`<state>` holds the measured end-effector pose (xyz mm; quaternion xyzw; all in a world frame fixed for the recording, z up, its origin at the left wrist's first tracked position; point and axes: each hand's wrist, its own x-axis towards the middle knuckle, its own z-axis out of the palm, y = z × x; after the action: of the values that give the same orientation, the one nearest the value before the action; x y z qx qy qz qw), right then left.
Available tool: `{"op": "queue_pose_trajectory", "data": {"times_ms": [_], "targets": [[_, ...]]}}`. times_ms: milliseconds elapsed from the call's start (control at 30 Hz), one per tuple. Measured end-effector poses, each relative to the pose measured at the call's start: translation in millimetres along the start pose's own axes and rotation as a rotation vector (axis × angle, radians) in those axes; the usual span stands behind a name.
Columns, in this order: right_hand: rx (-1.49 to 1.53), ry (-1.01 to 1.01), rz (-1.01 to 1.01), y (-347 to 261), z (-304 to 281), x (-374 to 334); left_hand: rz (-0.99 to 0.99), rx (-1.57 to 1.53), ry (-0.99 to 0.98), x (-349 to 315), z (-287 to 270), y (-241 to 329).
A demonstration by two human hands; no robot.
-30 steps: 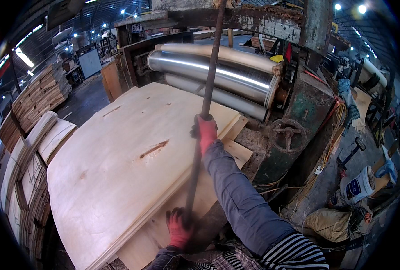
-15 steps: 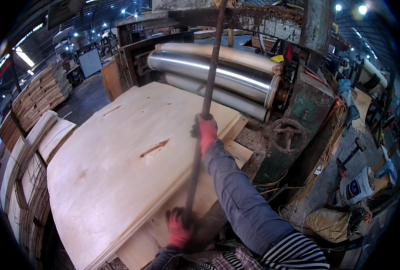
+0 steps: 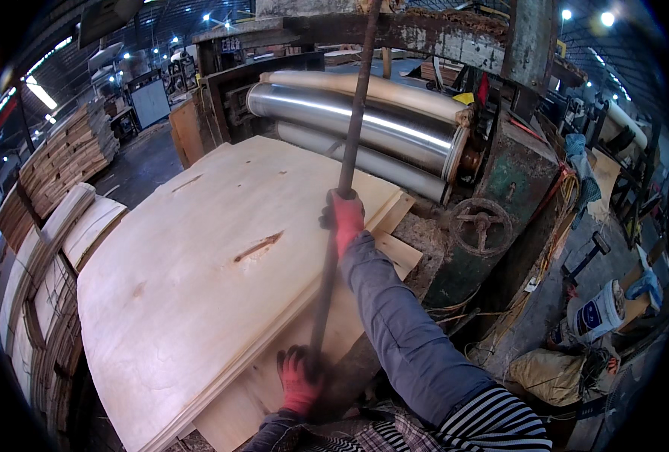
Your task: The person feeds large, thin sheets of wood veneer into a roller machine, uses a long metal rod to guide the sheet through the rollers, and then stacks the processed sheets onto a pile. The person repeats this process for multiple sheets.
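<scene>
Red-gloved, my right hand (image 3: 345, 218) clamps the slanted rod (image 3: 355, 120), probably steadying it; my left hand (image 3: 300, 380) sits low beside it, finger closure I cannot tell.

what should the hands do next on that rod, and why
Perhaps firm up the left hand at the lower part of the long dark rod: the right hand is closed around it higher up, but whether the left grips it is hard to tell.

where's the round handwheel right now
In the head view, the handwheel is right of centre, by the green machine frame, below the right end of the steel roller.
</scene>
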<state>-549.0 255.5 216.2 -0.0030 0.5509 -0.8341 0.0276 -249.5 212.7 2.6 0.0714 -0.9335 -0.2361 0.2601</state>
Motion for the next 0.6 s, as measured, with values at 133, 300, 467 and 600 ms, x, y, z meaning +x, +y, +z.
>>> {"op": "queue_pose_trajectory", "data": {"times_ms": [133,300,467,600], "targets": [[-0.019,0.016,-0.012,-0.5,-0.6,-0.3,0.007,0.012,0.003,3.7,-7.2,8.7],[0.002,-0.011,-0.015,1.9,-2.0,1.5,-0.003,0.007,-0.009,3.0,-8.0,7.9],[-0.04,0.006,-0.005,-3.9,-0.3,-3.5,0.018,0.012,0.005,3.8,-9.1,8.0],[-0.027,-0.003,0.014,-2.9,-1.0,-1.6,0.004,0.005,-0.011,5.9,-8.9,8.4]]}}
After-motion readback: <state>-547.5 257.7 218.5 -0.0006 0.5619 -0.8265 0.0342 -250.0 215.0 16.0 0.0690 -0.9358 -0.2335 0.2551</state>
